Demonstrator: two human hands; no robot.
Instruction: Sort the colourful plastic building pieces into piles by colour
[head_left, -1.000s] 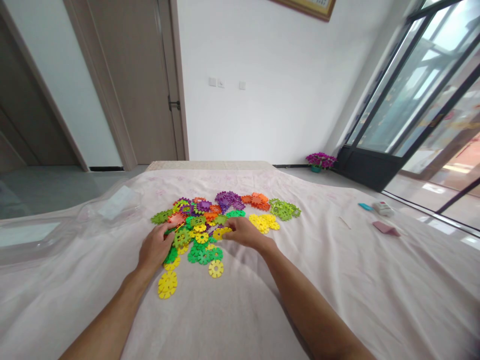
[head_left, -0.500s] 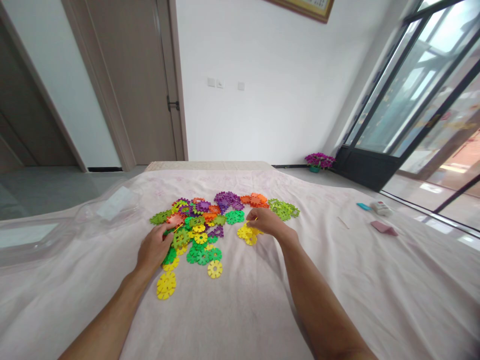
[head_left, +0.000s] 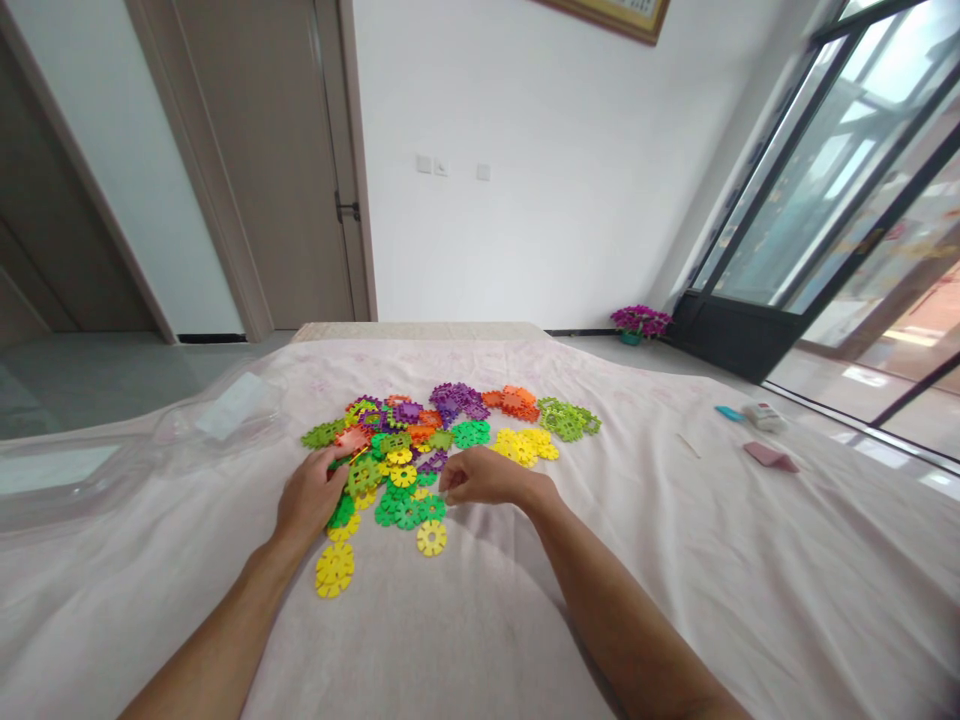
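My left hand [head_left: 309,492] rests at the left side of a heap of notched plastic discs. Its fingers stretch over a salmon disc [head_left: 351,440], thumb apart, next to an olive-green square piece [head_left: 364,476]. My right hand [head_left: 478,475] hovers at the heap's right side, fingers curled, with nothing visible in them. Just in front of its fingertips are green discs [head_left: 409,514] and a single yellow disc [head_left: 431,538]. Beyond it lies a group of yellow discs [head_left: 525,446], beside groups of green discs [head_left: 471,433], purple pieces [head_left: 456,400], orange pieces [head_left: 517,402] and lime pieces [head_left: 568,418].
A pale pink cloth [head_left: 450,630] covers the surface. Clear plastic packaging [head_left: 217,425] lies at the left. Toward the right are a thin white stick [head_left: 689,446], a pink folded item [head_left: 770,457], a small white object [head_left: 763,417] and a blue item [head_left: 728,412].
My right hand has moved left and toward me, away from the yellow group, leaving the yellow discs there in full view. My left hand has stayed in place.
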